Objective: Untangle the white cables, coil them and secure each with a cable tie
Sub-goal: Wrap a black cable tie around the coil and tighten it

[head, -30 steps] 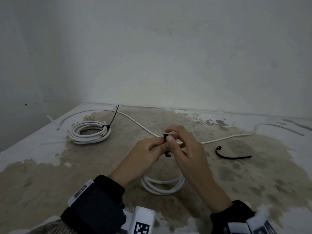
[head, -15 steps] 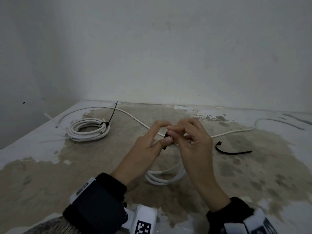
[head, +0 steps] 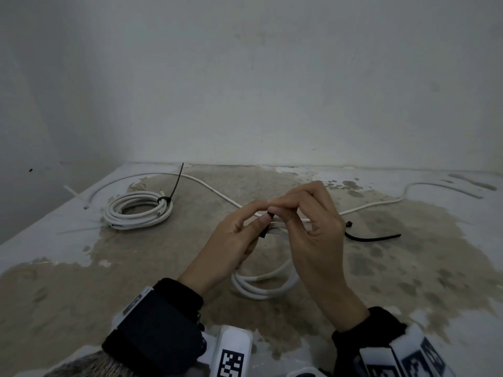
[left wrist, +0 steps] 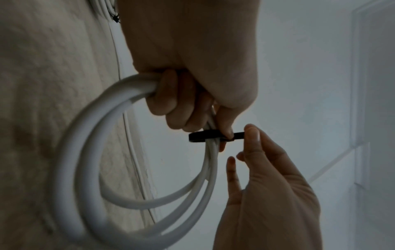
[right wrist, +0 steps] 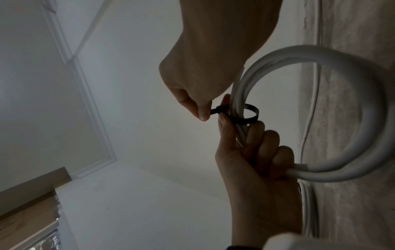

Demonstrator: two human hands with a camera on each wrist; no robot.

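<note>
In the head view my left hand (head: 245,227) grips a small white cable coil (head: 261,284) that hangs above the table. A black cable tie (head: 265,227) is looped loosely round the bunched strands. My right hand (head: 283,210) pinches the tie's tail between thumb and fingertips. The left wrist view shows the left hand (left wrist: 181,108) curled round the coil (left wrist: 85,152), with the tie (left wrist: 200,136) just below the fingers. In the right wrist view the right hand (right wrist: 200,113) pinches the tail beside the tie's open loop (right wrist: 248,116) around the coil (right wrist: 342,169).
A second white coil (head: 138,210), bound with a black tie, lies at the back left. A loose white cable (head: 212,187) runs across the back of the stained table (head: 136,268). A spare black tie (head: 373,236) lies to the right. Walls stand behind and to the left.
Both hands have risen a little and carried the coil upward. The right fingers have shifted their pinch on the tie's tail.
</note>
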